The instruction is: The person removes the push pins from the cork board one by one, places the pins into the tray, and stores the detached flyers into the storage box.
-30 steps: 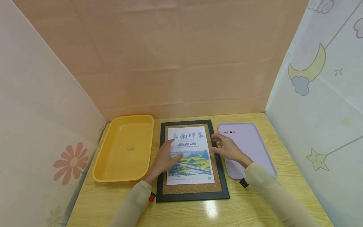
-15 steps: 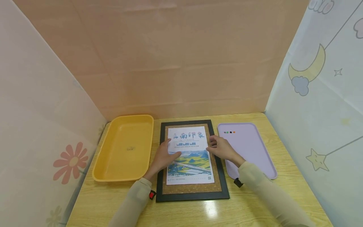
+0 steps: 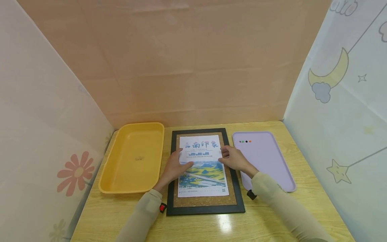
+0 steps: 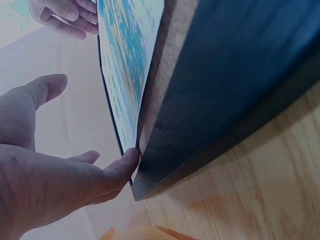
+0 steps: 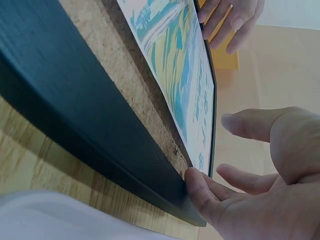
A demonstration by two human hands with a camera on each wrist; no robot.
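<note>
A printed poster sheet (image 3: 204, 179) with large lettering and a landscape lies on a black-framed cork board (image 3: 205, 210) in the middle of the table. My left hand (image 3: 174, 167) is over the sheet's left edge, thumb spread away from the fingers. In the left wrist view its fingertips (image 4: 131, 159) touch the paper's border. At the right edge is my right hand (image 3: 237, 159), fingers slightly bent. The right wrist view has those fingertips (image 5: 196, 184) at the sheet's edge by the cork, while the thumb stands off above the paper.
Left of the board sits a deep yellow tray (image 3: 130, 161). To its right lies a shallow purple tray (image 3: 266, 161) holding several small coloured pieces (image 3: 245, 141) near its far end. Fabric walls enclose the wooden table (image 3: 193, 228) at the back and both sides.
My right hand has moved left from beside the purple tray onto the sheet's right edge. My left hand has shifted slightly left, and the sheet stays in place.
</note>
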